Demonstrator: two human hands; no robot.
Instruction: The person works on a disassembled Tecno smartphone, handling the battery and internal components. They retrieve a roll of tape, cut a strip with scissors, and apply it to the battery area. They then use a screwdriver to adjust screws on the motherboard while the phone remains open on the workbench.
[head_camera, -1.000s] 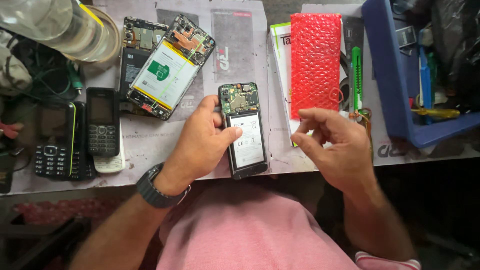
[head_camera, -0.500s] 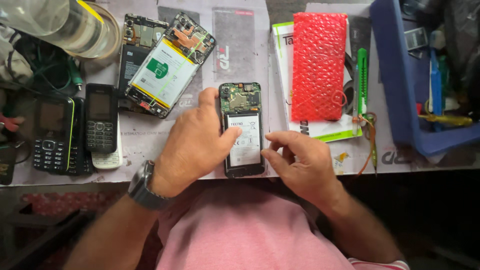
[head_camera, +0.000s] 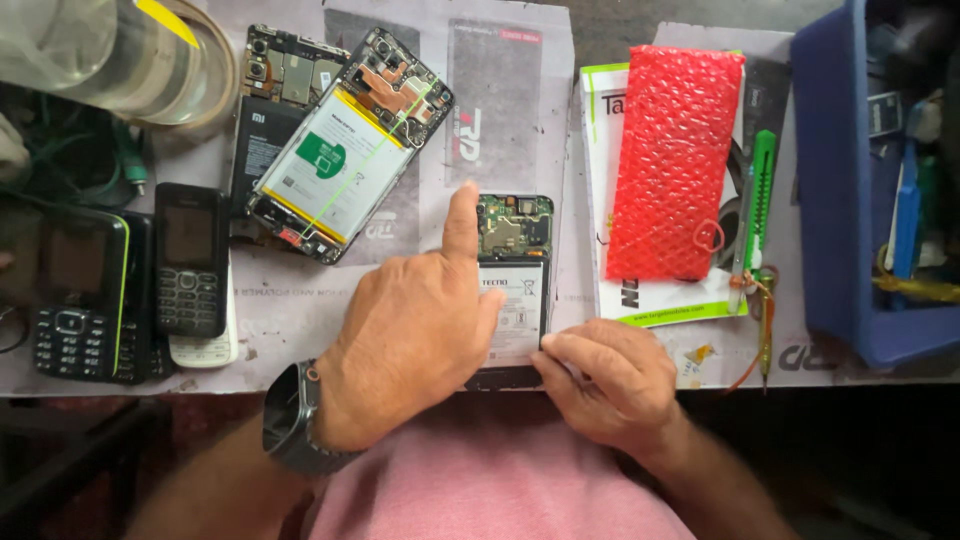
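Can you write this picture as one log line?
left hand: on opened phone, forefinger up | right hand: at phone's lower edge | red bubble pouch: beside

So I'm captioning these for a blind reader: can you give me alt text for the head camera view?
Two bare hands work on an opened phone with its back off: the left hand rests across it, forefinger raised, and the right hand pinches its lower right edge. Around it lie two more opened phones, keypad phones, a red bubble-wrap pouch and a blue bin.

Even, soft daylight; faint shadows, blurred lower edge.
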